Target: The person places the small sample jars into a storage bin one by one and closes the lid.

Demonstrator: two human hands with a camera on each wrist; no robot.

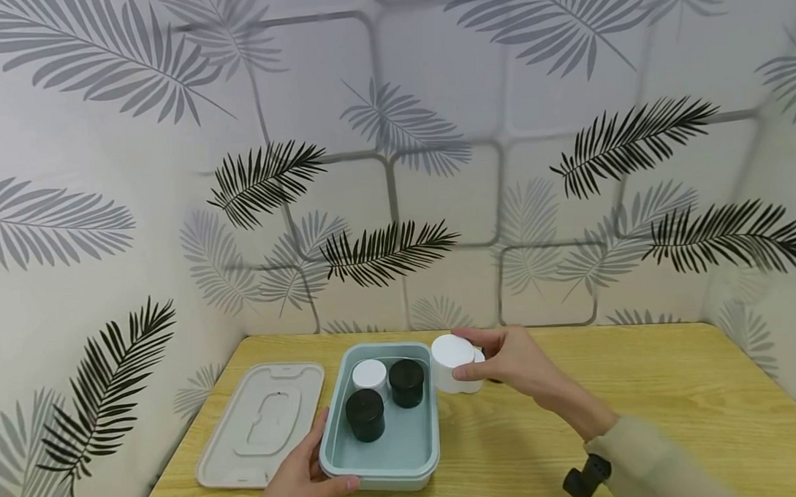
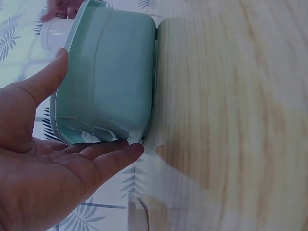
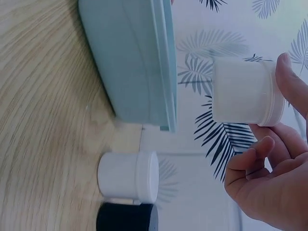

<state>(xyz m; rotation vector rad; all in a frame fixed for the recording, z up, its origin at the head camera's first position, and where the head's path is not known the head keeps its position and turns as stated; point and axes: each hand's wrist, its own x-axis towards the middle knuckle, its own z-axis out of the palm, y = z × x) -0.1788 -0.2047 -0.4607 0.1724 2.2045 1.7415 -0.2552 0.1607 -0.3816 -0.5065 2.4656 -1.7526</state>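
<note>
Your right hand (image 1: 507, 358) pinches a white jar (image 1: 446, 360) by its lid (image 3: 271, 98), raised just right of the blue-green tub (image 1: 407, 435); your left hand (image 1: 301, 477) grips the tub's near-left corner. Best carry the jar upright, above the rim (image 1: 436, 430).

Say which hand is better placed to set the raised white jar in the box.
Likely the right hand: it grips the jar beside the box, while the left hand touches the box's near left corner.
</note>
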